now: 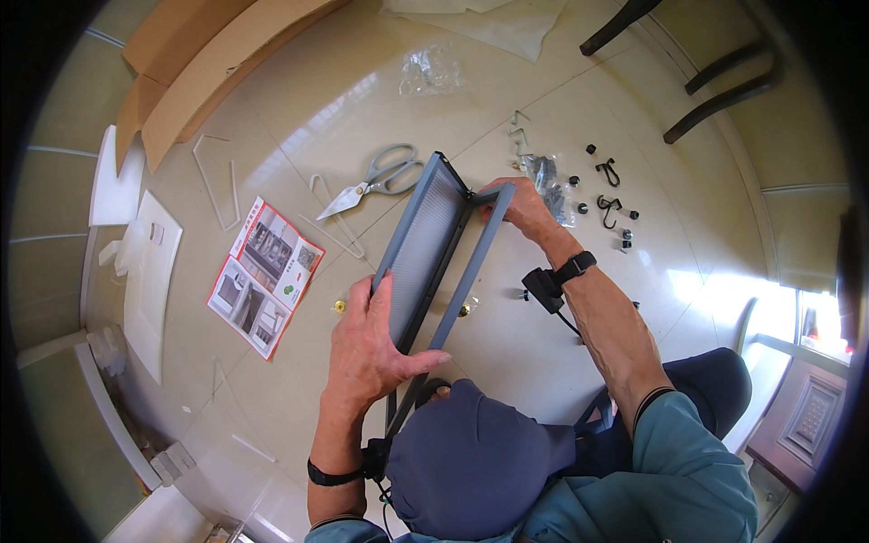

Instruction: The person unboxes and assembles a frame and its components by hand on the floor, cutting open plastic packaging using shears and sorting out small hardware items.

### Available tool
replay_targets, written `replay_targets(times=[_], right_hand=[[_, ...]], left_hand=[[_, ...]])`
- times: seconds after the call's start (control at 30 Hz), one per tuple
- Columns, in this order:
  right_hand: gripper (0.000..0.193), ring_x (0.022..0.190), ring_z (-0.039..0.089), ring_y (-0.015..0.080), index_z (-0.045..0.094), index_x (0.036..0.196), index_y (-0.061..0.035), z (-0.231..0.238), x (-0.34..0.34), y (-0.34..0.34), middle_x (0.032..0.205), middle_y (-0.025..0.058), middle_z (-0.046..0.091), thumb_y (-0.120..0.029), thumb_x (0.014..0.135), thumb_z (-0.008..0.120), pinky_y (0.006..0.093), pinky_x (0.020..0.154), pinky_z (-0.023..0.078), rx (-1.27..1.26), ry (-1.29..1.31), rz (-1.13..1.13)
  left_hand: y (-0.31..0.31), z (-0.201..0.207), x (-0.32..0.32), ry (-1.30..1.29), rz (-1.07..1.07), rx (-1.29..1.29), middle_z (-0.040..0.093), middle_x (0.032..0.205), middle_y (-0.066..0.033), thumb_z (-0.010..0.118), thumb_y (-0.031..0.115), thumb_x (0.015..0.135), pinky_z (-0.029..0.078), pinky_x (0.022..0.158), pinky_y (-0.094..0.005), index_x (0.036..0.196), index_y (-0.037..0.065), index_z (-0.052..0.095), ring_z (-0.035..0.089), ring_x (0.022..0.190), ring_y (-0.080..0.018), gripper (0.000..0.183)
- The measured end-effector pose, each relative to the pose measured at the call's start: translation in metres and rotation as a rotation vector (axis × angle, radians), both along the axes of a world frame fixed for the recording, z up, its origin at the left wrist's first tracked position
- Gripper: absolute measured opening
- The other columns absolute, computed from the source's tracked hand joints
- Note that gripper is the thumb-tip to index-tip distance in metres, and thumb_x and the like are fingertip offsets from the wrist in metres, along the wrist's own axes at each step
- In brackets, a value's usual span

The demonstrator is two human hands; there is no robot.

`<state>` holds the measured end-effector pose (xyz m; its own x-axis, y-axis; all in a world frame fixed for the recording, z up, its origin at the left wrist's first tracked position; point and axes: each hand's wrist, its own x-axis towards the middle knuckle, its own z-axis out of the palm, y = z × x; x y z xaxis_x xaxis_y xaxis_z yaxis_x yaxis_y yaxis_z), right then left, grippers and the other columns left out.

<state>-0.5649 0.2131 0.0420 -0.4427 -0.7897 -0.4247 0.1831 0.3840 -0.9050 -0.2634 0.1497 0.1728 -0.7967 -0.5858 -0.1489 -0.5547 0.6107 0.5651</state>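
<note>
A long grey metal shelf panel [418, 237] with a mesh surface stands tilted in front of me. Along its right side runs a flat grey metal frame [477, 267], meeting the panel's far corner. My left hand [364, 351] grips the near part of the panel, fingers over its left edge and thumb stretched across towards the frame. My right hand [523, 208] is closed round the far end of the frame, next to the corner joint; its fingertips are partly hidden behind the metal. Whether that hand also holds a small part, I cannot make out.
Grey-handled scissors [391, 172] and a printed leaflet [264, 279] lie on the tiled floor to the left. Black hooks [609, 210], small black caps and a plastic parts bag [549, 185] are at right. A cardboard box [213, 81] stands far left, dark chair legs [724, 100] far right.
</note>
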Motion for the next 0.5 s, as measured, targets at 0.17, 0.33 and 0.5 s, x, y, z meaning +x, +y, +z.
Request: replay_targets(times=[0.17,0.33,0.5], right_hand=[[0.015,0.062,0.067,0.0160,0.068,0.081,0.0041,0.0011,-0.0009,-0.0001,0.072,0.0107,0.069,-0.007,0.087,0.060,0.0277,0.059,0.057,-0.007,0.003,0.007],[0.015,0.061,0.067,0.0162,0.068,0.081,0.0043,0.0008,-0.0012,-0.0008,0.071,0.0107,0.068,-0.007,0.087,0.060,0.0279,0.058,0.057,-0.010,0.015,0.011],[0.012,0.067,0.067,0.0157,0.069,0.093,0.0023,0.0016,-0.0039,-0.0011,0.077,0.0093,0.069,-0.004,0.084,0.064,0.0273,0.063,0.054,0.055,0.011,0.056]], left_hand=[[-0.0003,-0.0010,-0.0001,0.002,-0.004,-0.011,0.047,0.130,-0.0189,0.088,0.058,0.048,0.052,0.088,-0.0455,0.138,-0.001,0.044,0.058,0.108,-0.0383,0.117],[0.0000,0.0002,-0.0009,0.005,0.007,0.019,0.047,0.130,-0.0187,0.088,0.059,0.048,0.052,0.088,-0.0456,0.139,0.000,0.044,0.058,0.108,-0.0385,0.117],[0.0009,0.0037,-0.0008,-0.006,0.003,0.023,0.047,0.130,-0.0190,0.088,0.053,0.051,0.051,0.089,-0.0457,0.139,-0.001,0.044,0.058,0.109,-0.0388,0.112]])
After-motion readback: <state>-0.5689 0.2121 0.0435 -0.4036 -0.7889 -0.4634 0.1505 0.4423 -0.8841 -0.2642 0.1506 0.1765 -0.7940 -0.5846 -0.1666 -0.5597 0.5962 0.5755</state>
